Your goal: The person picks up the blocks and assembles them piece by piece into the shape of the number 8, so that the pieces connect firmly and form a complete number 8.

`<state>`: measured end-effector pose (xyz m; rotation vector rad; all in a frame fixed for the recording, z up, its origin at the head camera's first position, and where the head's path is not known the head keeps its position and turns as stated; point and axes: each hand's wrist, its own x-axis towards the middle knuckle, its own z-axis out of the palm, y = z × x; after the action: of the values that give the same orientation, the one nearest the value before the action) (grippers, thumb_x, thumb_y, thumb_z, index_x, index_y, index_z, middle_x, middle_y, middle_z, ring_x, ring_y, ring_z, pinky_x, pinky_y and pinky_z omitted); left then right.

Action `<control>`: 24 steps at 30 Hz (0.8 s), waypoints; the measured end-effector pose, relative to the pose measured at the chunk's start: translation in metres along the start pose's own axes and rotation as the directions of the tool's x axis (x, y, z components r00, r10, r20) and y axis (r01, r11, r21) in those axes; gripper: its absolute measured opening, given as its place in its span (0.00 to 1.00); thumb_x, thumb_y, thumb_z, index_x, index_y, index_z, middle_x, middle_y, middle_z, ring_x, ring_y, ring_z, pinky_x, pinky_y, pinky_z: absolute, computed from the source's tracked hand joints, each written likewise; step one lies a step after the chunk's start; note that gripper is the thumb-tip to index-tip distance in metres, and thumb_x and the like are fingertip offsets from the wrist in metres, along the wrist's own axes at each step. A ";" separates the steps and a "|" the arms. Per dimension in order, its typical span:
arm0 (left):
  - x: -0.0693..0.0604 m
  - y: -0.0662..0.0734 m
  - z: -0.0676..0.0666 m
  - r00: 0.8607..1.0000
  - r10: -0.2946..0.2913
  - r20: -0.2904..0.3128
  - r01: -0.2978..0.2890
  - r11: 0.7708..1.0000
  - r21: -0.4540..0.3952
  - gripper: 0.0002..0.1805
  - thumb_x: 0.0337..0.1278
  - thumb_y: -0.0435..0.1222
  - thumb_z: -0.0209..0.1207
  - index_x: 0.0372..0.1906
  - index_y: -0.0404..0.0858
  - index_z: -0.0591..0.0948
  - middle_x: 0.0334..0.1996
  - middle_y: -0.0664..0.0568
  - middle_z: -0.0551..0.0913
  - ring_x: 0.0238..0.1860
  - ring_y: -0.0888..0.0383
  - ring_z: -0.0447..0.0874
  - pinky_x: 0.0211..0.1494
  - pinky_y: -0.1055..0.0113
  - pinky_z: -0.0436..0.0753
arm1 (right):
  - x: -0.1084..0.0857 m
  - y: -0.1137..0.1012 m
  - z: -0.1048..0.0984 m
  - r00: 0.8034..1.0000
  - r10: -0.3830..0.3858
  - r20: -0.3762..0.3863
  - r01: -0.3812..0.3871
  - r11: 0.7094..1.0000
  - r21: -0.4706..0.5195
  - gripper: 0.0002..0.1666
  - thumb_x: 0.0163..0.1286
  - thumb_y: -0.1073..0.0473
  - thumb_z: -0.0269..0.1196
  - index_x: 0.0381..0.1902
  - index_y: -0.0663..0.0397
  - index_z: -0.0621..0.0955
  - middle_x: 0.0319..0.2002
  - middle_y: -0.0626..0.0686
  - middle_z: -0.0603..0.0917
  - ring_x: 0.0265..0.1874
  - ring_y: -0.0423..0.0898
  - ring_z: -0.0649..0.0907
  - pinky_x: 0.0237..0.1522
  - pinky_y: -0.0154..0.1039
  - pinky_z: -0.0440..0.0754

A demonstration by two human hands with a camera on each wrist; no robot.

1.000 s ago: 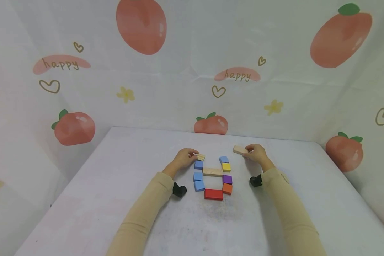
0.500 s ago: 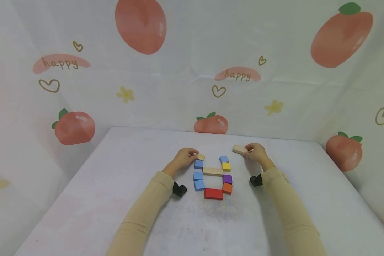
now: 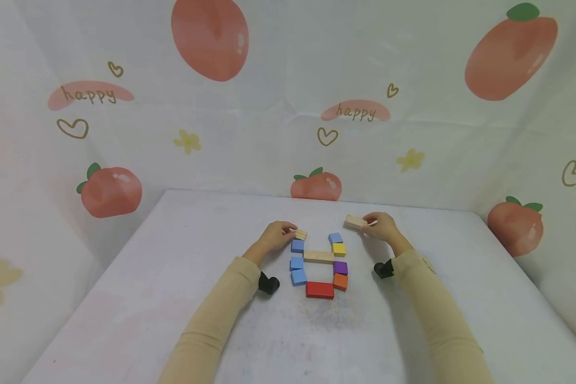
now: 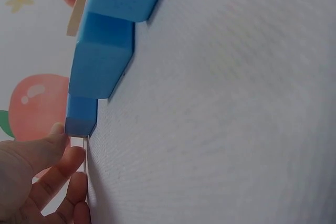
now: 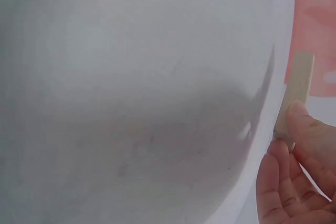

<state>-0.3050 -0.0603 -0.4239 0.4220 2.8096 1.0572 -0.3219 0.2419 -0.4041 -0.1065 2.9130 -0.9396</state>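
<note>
In the head view my left hand (image 3: 278,234) pinches a small light wooden block (image 3: 301,234) between thumb and fingers, just beyond the farthest left blue block (image 3: 297,246). The left wrist view shows the thumb of this hand (image 4: 37,174) close by the end of a blue block (image 4: 81,115); the wooden block is mostly hidden there. My right hand (image 3: 382,227) grips one end of a longer plain wooden block (image 3: 354,222), back and right of the laid-out blocks. Seen from the right wrist, that wooden block (image 5: 298,80) sticks out past the thumb, apart from the table.
Between the arms, blocks form two columns: blue ones on the left; blue (image 3: 335,238), yellow (image 3: 338,249), purple (image 3: 340,268) and orange (image 3: 340,282) on the right. A wooden bar (image 3: 319,257) spans them. Nearest lies a red block (image 3: 319,290). A printed curtain (image 3: 249,133) hangs behind the table.
My right hand has shifted slightly left and away from me with the longer wooden block. The left hand and the laid-out blocks stay where they were.
</note>
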 end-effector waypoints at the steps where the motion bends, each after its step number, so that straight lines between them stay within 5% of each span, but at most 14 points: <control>1: 0.000 0.000 0.000 1.000 0.000 0.000 0.000 1.000 0.001 0.14 0.62 0.35 0.55 0.51 0.38 0.80 0.43 0.44 0.81 0.45 0.51 0.77 0.51 0.60 0.77 | 0.000 -0.001 0.000 1.000 -0.002 0.002 0.002 1.000 0.003 0.24 0.63 0.62 0.60 0.53 0.72 0.74 0.52 0.70 0.76 0.51 0.63 0.78 0.49 0.47 0.79; 12: 0.000 -0.001 0.000 1.000 0.000 0.005 0.000 1.000 -0.002 0.14 0.62 0.35 0.55 0.51 0.38 0.80 0.42 0.44 0.81 0.44 0.52 0.77 0.50 0.61 0.76 | 0.003 -0.012 0.003 0.997 -0.080 0.006 0.080 0.997 0.020 0.22 0.63 0.63 0.61 0.52 0.72 0.75 0.50 0.70 0.78 0.49 0.64 0.80 0.48 0.49 0.80; 24: 0.001 -0.002 0.001 1.000 0.006 -0.009 -0.006 1.000 -0.005 0.14 0.61 0.35 0.56 0.51 0.38 0.81 0.41 0.44 0.82 0.42 0.53 0.78 0.48 0.62 0.77 | 0.005 -0.027 0.008 0.996 -0.079 0.052 0.078 0.997 0.024 0.22 0.64 0.62 0.61 0.53 0.70 0.75 0.52 0.68 0.77 0.50 0.62 0.79 0.50 0.49 0.79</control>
<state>-0.3068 -0.0610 -0.4259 0.4266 2.8148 1.0703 -0.3250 0.2153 -0.3950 -0.2424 2.8686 -0.9647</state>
